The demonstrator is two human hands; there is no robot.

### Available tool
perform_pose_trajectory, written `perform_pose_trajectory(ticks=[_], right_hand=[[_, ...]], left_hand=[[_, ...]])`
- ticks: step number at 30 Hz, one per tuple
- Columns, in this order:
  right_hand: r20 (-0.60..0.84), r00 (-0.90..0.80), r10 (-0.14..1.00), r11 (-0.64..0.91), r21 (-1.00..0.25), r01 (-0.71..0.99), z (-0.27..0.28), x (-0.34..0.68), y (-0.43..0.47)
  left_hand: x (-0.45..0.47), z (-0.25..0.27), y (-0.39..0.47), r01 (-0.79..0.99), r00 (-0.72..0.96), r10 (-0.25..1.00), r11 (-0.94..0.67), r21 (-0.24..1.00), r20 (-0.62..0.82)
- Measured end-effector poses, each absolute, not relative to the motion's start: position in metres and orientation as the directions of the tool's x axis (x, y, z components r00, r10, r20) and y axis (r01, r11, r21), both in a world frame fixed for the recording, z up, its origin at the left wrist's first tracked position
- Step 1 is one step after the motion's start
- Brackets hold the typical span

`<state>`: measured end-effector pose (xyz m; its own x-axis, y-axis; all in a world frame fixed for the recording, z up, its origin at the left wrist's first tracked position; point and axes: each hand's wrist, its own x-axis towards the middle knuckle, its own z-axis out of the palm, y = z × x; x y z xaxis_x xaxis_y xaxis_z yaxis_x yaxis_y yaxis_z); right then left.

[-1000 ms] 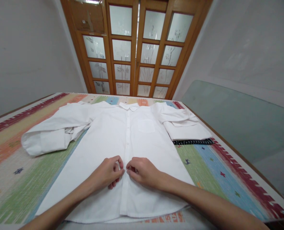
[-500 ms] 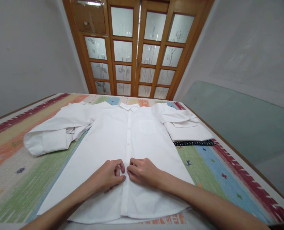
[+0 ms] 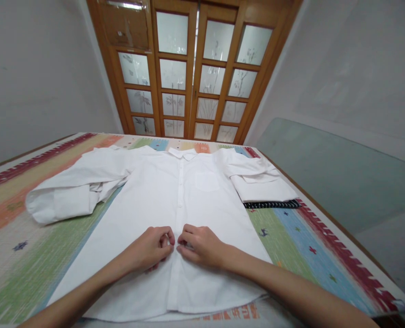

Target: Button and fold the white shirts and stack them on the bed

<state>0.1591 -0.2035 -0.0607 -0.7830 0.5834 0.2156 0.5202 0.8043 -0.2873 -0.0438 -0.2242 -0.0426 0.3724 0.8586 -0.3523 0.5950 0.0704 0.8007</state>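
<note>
A white button-up shirt lies face up on a striped cover, its collar at the far end and its hem towards me. The button placket runs down the middle and is closed at the visible buttons. My left hand is curled at the placket's left side, thumb and forefinger pinched on the cloth. Opposite it, my right hand pinches the placket from the right. Whatever button sits between the fingertips is too small to make out. The left sleeve in view is bent back on itself.
Folded white cloth with a dark patterned edge lies by the shirt's right sleeve. The striped cover spreads over the table. A pale green panel stands along the right side, and wooden glazed doors are at the back.
Both hands stay at the placket. The fingers of my left hand have drawn closer together, and my right thumb has shifted against the cloth. The whole view has moved slightly.
</note>
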Motion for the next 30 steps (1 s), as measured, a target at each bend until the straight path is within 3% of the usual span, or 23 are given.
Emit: perform_pose_trajectory(ticks=[8, 16, 22, 30], right_hand=[[0.106, -0.819, 0.564, 0.826, -0.055, 0.562, -0.059, 0.145, -0.201], [0.029, -0.892, 0.451, 0.885, 0.113, 0.451, -0.059, 0.14, -0.207], [0.033, -0.894, 0.446, 0.89, 0.084, 0.447, -0.055, 0.142, -0.209], [0.007, -0.879, 0.477, 0.879, 0.021, 0.477, -0.051, 0.143, -0.211]], left_hand=[[-0.042, -0.036, -0.212, 0.623, 0.352, 0.922, -0.103, 0.775, -0.161], [-0.043, -0.03, -0.191, 0.716, 0.313, 0.944, -0.306, 0.627, 0.104], [-0.046, -0.051, -0.146, 0.754, 0.406, 0.856, -0.511, 0.412, 0.32], [-0.034, -0.081, -0.08, 0.812, 0.516, 0.823, -0.558, 0.17, 0.237]])
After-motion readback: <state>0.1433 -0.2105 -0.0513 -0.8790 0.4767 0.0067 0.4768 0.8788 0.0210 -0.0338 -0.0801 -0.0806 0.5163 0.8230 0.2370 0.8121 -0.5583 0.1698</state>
